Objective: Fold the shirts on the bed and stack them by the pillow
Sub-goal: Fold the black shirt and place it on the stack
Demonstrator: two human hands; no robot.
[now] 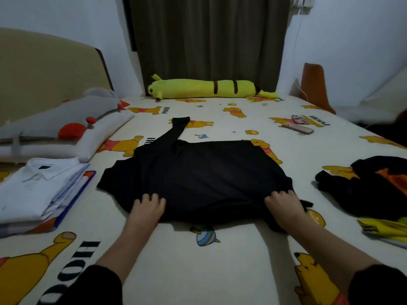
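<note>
A black shirt (198, 172) lies spread across the middle of the bed (231, 249), one long sleeve stretched toward the far side. My left hand (148, 206) grips the shirt's near edge at the left. My right hand (284, 204) grips the near edge at the right, fabric bunched under its fingers. A stack of folded shirts (37, 190), a white collared one on top, sits at the left beside the grey-and-white pillow (66, 128). A heap of unfolded black, orange and yellow clothes (372, 190) lies at the right.
A long yellow plush toy (209, 89) lies along the far edge under a dark curtain. Two phones (299, 125) rest on the sheet at the far right. A beige headboard (44, 71) stands at the left.
</note>
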